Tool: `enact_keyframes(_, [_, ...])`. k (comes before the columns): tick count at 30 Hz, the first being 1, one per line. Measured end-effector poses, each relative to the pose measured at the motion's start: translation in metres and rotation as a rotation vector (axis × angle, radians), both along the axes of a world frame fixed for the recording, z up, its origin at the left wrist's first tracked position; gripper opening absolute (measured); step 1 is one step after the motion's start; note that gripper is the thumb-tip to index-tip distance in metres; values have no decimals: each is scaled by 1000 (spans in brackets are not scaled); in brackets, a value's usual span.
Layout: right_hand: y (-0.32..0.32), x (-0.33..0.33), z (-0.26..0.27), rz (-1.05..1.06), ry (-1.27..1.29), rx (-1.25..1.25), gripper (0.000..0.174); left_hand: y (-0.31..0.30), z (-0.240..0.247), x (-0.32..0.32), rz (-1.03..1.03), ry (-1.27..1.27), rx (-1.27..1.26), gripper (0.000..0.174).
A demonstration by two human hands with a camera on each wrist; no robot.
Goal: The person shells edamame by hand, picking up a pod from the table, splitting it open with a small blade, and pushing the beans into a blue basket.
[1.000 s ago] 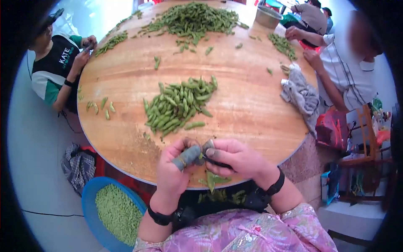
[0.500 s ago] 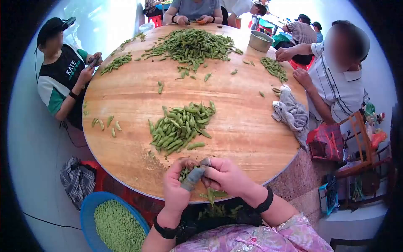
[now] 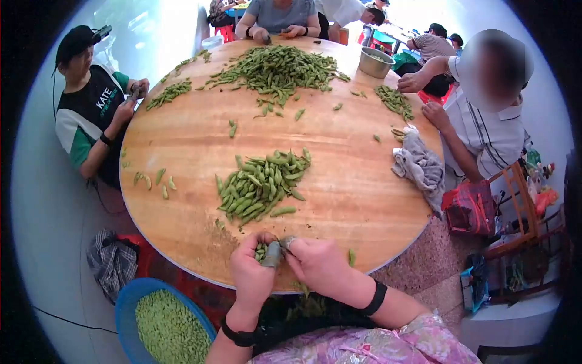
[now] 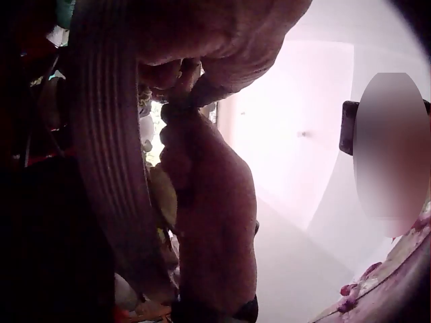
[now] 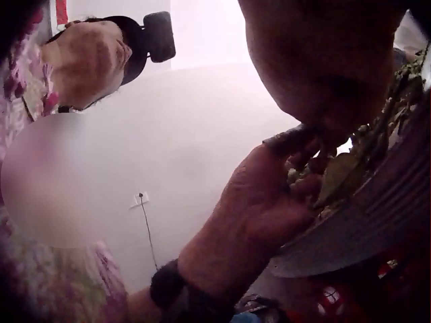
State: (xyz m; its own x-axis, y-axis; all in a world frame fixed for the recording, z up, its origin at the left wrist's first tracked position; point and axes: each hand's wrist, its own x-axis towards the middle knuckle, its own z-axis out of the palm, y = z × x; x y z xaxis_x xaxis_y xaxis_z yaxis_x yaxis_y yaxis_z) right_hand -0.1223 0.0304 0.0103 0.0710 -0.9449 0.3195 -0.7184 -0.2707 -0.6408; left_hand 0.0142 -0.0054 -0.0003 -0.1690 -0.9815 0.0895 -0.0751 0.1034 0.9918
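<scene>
In the head view, my left hand is curled at the table's near edge, cradling several loose green soybeans in its palm. A grey cover wraps its thumb. My right hand, also with a grey fingertip cover, meets that thumb and pinches there. The fingers mostly hide the soybean pod between them; I cannot tell whether it is split. Both hands also meet in the dark left wrist view. Beyond them lies a heap of green pods, and one loose pod lies right of my right hand.
A larger pod heap and a metal pot stand at the far side of the round wooden table. A grey cloth lies right. A blue basin of shelled beans stands lower left. Other people sit around the table.
The head view has tilted up, bringing in the person across the table. My right hand has shifted a little left and down, uncovering a loose pod. The beans in my left palm have come into view.
</scene>
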Motion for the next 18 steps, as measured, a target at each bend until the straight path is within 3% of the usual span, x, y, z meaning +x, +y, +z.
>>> enact_keyframes(3, [0,0,-3,-16,54,38,7,1,-8,1,14,-9,5,9])
enact_keyframes(5, [-10,-4,-4,11,-174,20,9,0,-3,1,-31,277,209,14])
enact_keyframes(6, [-11,-7,1,8,-182,41,9,-1,-5,2,-29,270,230,14])
enact_keyframes(8, [-12,-16,23,134,-375,281,13,-4,-9,10,-29,540,214,19])
enact_keyframes(9, [-14,-25,27,134,-383,293,13,-5,-9,14,31,558,212,23])
enact_keyframes(11, [-22,-40,31,580,-128,368,14,-8,-5,20,47,581,235,22])
enact_keyframes(12, [-30,-40,30,578,-137,374,14,-9,-5,22,57,610,246,22])
enact_keyframes(14, [-51,-38,26,59,334,176,14,-10,-5,20,4,622,263,21])
enact_keyframes(18, [-70,-37,12,34,482,257,20,-7,-5,14,-70,575,313,21])
